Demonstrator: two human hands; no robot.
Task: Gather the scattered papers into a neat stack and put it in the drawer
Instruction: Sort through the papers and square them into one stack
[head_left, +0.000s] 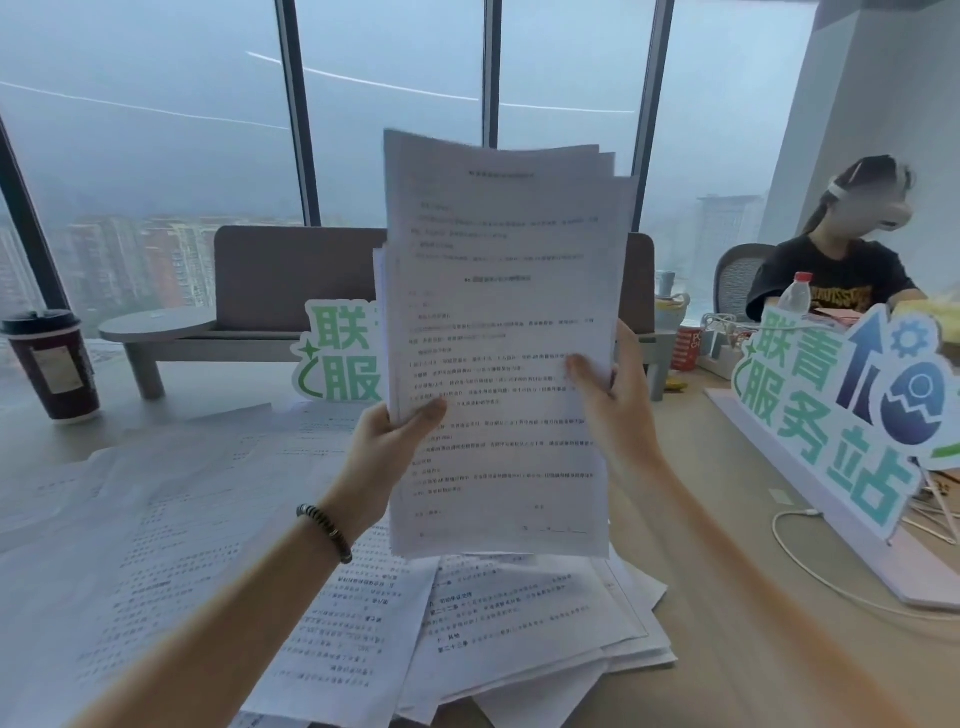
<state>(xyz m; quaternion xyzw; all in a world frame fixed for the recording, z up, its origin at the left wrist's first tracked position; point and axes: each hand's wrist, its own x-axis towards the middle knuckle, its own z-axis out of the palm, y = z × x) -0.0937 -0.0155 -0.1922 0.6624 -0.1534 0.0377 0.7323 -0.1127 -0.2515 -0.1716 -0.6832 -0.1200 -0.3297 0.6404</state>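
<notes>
I hold a stack (498, 338) of printed sheets upright above the table (727, 597), its top edges uneven, a few sheets stepped out at the upper right; my left hand (387, 447) grips its left edge, thumb curled over the front sheet, fingers hidden behind; my right hand (615, 389) holds the right edge, fingertips pinching the front while the palm lies behind the paper; a beaded bracelet (324, 532) sits on my left wrist.

Beneath the stack, loose papers (218, 545) lie spread over the table, overlapping at many angles, with a thicker heap just under my hands and more fanning out to the left.

Behind the stack stands a green sign (337, 358), half hidden by the sheets; a second sign (831, 415) with green characters, an arrow and a gear stands to the right on a pale base, a white cable (810, 566) curling near it; a dark cup (52, 364) with a black lid stands at the far left; a grey stand (291, 291) lies behind the first sign; a person (836, 260) in a black shirt sits at the far right, a bottle (797, 293) with a red cap in front of them; tall windows (156, 130) show hazy buildings.
</notes>
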